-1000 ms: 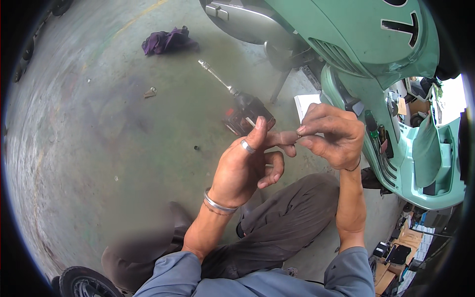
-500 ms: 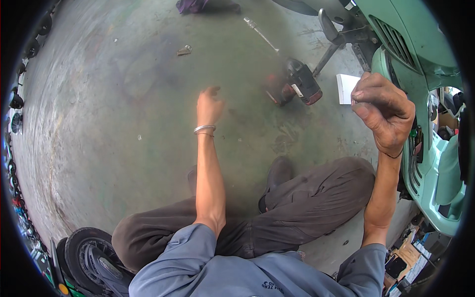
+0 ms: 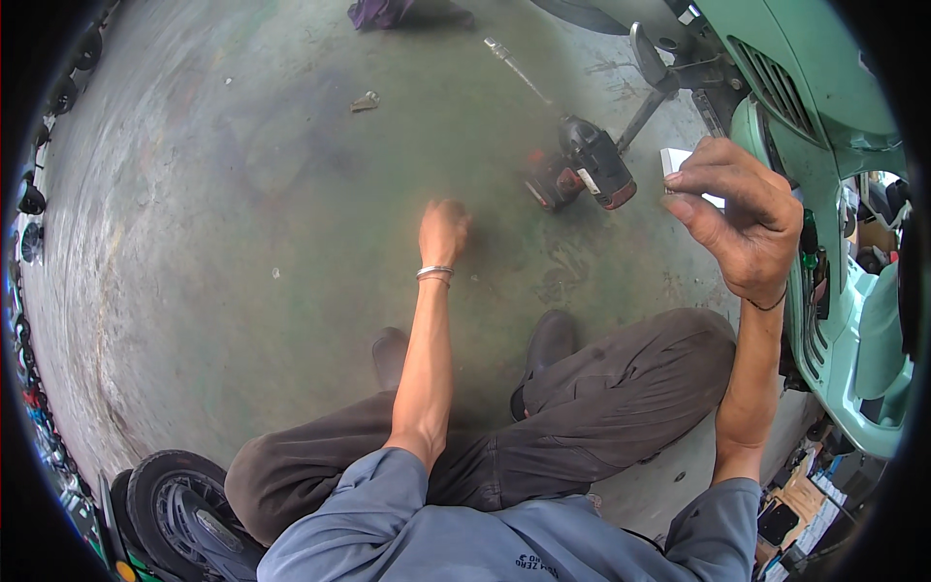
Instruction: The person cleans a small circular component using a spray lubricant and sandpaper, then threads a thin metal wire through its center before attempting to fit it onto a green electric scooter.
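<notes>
My right hand (image 3: pixel 747 218) is raised at the right, thumb and forefinger pinched together. Anything between those fingertips is too small to name. Just behind the fingers, partly covered by them, is a small white box-like piece (image 3: pixel 676 161). My left hand (image 3: pixel 445 233), wearing a metal bangle (image 3: pixel 434 272), hangs over the floor in front of me. Its fingers look curled in, but a hazy patch blurs them and hides whatever they may hold. Between the hands, farther off, a black and red cordless power tool (image 3: pixel 587 170) lies on the floor.
At the right stands a mint-green scooter (image 3: pixel 824 68), its stand (image 3: pixel 648 107) reaching the floor. A long metal extension bar (image 3: pixel 519 71), a small scrap (image 3: pixel 365 101) and a purple cloth (image 3: pixel 378 12) lie farther away. A black wheel (image 3: pixel 179 504) is at lower left, near my knee.
My left hand has come back toward me and a little to the right. My right hand has shifted slightly left, its fingertips now over the white piece.
</notes>
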### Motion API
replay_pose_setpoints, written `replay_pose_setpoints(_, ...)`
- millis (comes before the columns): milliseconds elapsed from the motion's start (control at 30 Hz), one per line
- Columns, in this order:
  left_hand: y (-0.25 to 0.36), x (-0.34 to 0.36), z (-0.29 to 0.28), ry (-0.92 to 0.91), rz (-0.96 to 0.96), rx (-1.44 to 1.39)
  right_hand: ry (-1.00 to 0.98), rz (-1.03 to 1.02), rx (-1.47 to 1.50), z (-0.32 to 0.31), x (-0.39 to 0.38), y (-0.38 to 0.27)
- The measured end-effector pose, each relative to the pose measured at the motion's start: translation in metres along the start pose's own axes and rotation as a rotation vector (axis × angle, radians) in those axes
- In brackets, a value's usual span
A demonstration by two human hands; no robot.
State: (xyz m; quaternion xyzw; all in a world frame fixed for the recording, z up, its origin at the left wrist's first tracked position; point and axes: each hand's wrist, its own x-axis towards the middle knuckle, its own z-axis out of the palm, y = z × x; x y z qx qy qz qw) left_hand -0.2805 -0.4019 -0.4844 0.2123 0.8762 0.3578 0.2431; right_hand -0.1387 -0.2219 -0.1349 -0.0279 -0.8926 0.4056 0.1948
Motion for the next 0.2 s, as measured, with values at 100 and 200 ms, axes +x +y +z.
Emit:
replay_pose_setpoints(100, 0.05, -0.001, -0.019, 0.019, 0.086, -0.159, 0.041, 0.009, -0.039, -0.004, -0.005, 0.001)
replay_pose_setpoints(200, 0.102, 0.0, -0.052, -0.1, 0.138, -0.539, 0.098, 0.062, -0.097, 0.001, -0.003, -0.007)
